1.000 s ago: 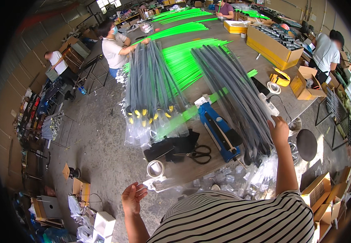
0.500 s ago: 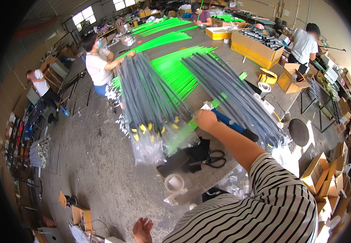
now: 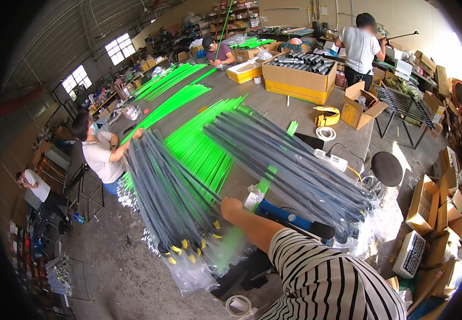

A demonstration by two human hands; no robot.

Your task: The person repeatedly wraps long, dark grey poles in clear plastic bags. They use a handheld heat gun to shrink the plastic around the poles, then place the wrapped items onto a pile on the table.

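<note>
My right hand, at the end of the striped sleeve, is closed around the near part of a dark rod in a clear plastic sleeve. This rod slants out from the right side of the left bundle of sleeved grey rods. Several yellow ends show through the plastic near the bundle's lower end. To the right of my hand lie a blue tool with a black end and a white tag. A second bundle of sleeved rods rests beyond them. My left hand is out of view.
Bright green rods lie between and behind the bundles. A masked person touches the left bundle's far end. A power strip, a tape roll and a carton of dark tubes stand on the right. Another tape roll is nearest.
The view has shifted, so the bundles and my right hand appear farther left and lower. My left hand has left the picture. My right arm now covers most of the scissors.
</note>
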